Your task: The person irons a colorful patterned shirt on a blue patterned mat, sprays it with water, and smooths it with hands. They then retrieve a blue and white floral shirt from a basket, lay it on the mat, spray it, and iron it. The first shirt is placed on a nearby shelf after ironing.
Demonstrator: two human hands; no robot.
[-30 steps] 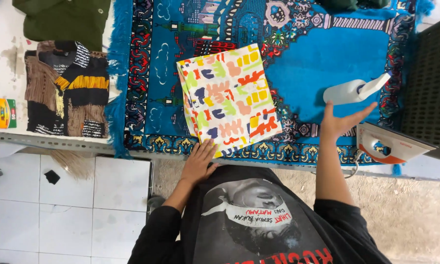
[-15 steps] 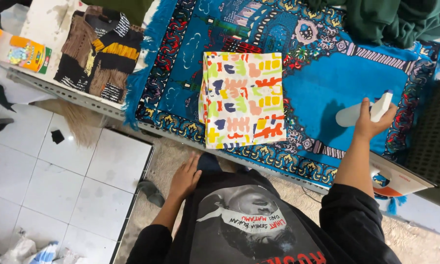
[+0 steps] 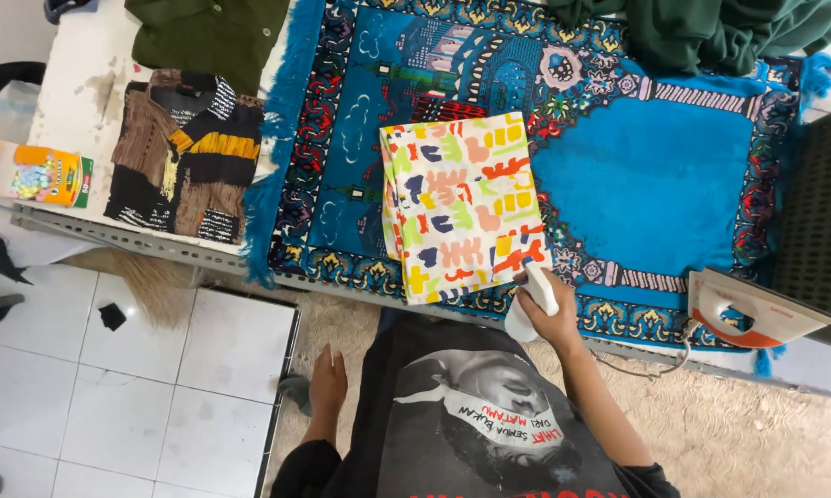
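A folded cloth (image 3: pixel 460 205) with a bright multicoloured pattern lies on a blue patterned rug (image 3: pixel 655 175) that covers the table. My right hand (image 3: pixel 552 318) grips a white spray bottle (image 3: pixel 532 301) at the cloth's near right corner, by the rug's front edge. Down at my side hangs my left hand (image 3: pixel 327 382), fingers loosely together and holding nothing, below the table edge and over the floor.
An electric iron (image 3: pixel 752 311) stands on its heel at the rug's right front corner. A folded brown, black and yellow garment (image 3: pixel 187 155) lies left of the rug, a small colourful packet (image 3: pixel 35 172) further left. Dark green clothes (image 3: pixel 701 32) lie at the back.
My right hand has carried the spray bottle from the right part of the rug to the cloth's near right corner. My left hand has dropped further from the table edge.
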